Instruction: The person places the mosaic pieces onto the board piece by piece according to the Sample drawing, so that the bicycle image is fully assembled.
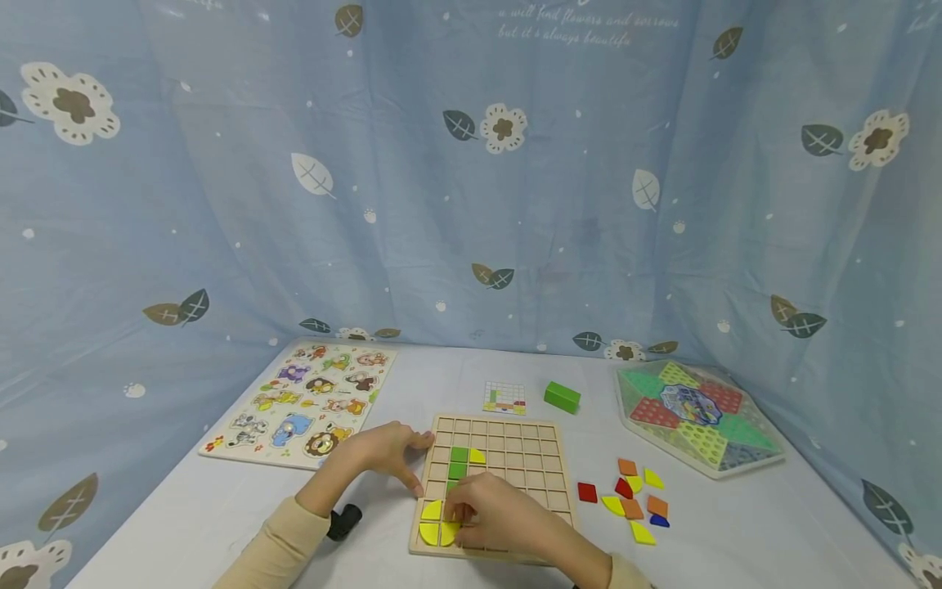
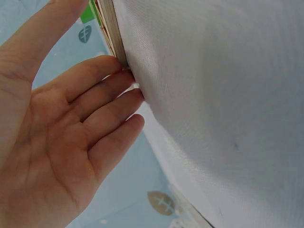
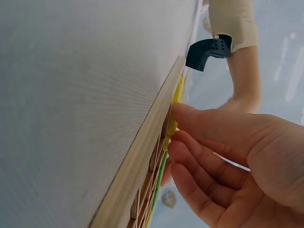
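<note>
A wooden grid board (image 1: 515,488) lies on the table, with yellow quarter-circle pieces (image 1: 430,533) in its near left corner and green squares (image 1: 458,471) farther up. My left hand (image 1: 386,451) rests at the board's left edge; in the left wrist view its extended fingers (image 2: 107,114) touch the wooden side. Over the near left part of the board, my right hand (image 1: 496,511) pinches a yellow piece (image 3: 172,127) low against the grid. Its fingers hide part of this piece and some cells. Another yellow quarter piece (image 1: 477,456) sits beside the top green square.
Loose red, orange, yellow and blue pieces (image 1: 631,509) lie right of the board. Behind it are a pattern card (image 1: 504,397) and a green block (image 1: 562,397). An animal puzzle (image 1: 294,401) lies left, a hexagonal game box (image 1: 695,417) right. A curtain (image 1: 471,204) hangs behind.
</note>
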The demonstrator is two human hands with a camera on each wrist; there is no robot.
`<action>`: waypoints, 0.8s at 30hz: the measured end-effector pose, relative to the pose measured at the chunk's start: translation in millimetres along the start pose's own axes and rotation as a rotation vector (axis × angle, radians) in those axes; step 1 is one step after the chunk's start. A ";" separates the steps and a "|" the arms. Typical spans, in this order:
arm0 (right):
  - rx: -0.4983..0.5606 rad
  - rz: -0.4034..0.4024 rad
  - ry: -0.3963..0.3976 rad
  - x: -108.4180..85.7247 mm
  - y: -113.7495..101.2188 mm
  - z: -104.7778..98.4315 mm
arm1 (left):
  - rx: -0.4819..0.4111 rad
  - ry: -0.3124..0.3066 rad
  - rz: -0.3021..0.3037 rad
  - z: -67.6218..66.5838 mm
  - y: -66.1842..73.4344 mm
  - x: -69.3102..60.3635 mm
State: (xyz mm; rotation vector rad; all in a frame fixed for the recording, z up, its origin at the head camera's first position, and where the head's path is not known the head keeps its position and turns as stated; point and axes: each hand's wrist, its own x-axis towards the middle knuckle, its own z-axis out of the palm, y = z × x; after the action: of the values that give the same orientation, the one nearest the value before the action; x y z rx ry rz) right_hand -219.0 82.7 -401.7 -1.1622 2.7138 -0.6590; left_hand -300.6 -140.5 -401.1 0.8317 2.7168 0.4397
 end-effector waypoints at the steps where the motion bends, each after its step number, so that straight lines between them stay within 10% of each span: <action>1: 0.002 0.000 -0.002 0.1 -0.1 -0.1 | 0.000 0.002 0.003 0.0 -0.1 -0.1; 24: 0.030 -0.072 0.055 -7.6 5.8 -23.6 | 0.006 0.001 0.023 -0.9 -0.7 0.6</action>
State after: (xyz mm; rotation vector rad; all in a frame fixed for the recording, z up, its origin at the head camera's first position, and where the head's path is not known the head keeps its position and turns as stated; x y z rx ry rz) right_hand -223.9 99.7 -383.5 -1.2589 2.7081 -0.7494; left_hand -301.7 -140.9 -400.6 0.8649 2.7133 0.4378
